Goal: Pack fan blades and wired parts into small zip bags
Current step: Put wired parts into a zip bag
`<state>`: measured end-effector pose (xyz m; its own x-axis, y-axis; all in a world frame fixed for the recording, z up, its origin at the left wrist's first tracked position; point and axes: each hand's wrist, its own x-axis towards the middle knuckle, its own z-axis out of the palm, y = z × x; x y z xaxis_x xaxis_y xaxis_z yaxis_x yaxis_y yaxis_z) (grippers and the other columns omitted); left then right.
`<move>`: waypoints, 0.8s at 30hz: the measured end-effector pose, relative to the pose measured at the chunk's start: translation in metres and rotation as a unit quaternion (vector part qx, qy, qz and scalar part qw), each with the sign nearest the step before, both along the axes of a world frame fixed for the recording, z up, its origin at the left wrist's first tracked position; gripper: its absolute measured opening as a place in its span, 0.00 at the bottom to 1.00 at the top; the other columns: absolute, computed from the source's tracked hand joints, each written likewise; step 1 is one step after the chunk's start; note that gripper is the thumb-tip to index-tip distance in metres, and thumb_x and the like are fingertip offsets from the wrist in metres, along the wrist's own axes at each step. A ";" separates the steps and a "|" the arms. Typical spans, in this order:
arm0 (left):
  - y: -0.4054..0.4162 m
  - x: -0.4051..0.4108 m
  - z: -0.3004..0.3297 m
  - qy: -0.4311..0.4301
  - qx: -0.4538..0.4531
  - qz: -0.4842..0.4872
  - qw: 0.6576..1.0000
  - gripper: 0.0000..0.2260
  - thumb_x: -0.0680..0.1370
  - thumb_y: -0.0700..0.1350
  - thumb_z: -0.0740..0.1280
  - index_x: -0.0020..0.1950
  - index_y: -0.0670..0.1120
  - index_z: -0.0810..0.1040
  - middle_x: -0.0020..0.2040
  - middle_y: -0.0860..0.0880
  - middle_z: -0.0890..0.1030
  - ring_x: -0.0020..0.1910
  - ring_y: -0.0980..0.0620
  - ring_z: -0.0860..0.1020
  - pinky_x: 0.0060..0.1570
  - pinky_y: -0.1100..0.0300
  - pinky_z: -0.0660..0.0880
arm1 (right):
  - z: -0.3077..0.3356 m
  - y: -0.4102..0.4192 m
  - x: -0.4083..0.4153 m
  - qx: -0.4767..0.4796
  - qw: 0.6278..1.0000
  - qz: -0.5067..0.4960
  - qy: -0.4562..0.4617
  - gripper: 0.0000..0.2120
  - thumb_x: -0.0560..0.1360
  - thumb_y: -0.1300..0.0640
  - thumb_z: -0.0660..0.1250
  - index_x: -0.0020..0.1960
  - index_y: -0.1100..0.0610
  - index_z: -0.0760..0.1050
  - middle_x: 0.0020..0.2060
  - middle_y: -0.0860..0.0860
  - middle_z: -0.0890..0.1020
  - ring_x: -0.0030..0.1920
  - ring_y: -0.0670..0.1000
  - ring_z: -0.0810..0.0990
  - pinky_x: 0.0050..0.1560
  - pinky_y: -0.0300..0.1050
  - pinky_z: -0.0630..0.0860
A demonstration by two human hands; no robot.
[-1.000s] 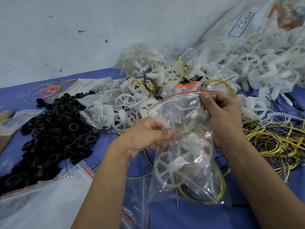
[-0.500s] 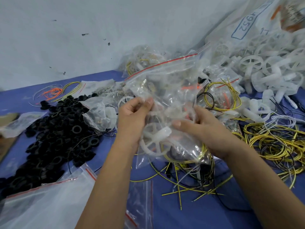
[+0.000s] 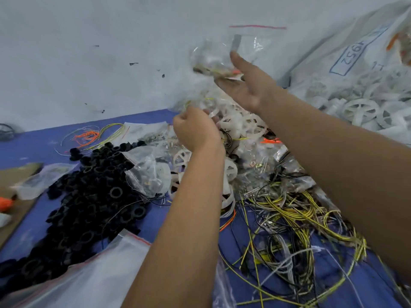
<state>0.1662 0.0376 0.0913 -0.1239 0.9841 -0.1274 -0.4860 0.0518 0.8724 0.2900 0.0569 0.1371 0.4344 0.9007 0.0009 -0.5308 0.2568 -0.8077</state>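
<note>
Head view: zip bag [image 3: 240,52] above hands [image 3: 246,85].

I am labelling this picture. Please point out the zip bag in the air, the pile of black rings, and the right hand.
zip bag [image 3: 246,44]: head view, on its clear upper panel.
pile of black rings [image 3: 89,196]: head view, middle of the pile.
right hand [image 3: 249,85]: head view, on the palm.

Two hands [image 3: 196,130], one airborne zip bag [image 3: 240,50]
</note>
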 end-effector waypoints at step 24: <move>-0.002 -0.038 -0.022 0.041 0.080 -0.116 0.989 0.06 0.79 0.38 0.62 0.42 0.42 0.73 0.34 0.45 0.77 0.26 0.51 0.72 0.26 0.61 0.65 | -0.145 -0.175 -0.146 0.057 0.715 0.175 -0.674 0.06 0.74 0.55 0.70 0.46 0.58 0.77 0.39 0.47 0.78 0.39 0.47 0.75 0.40 0.46 0.71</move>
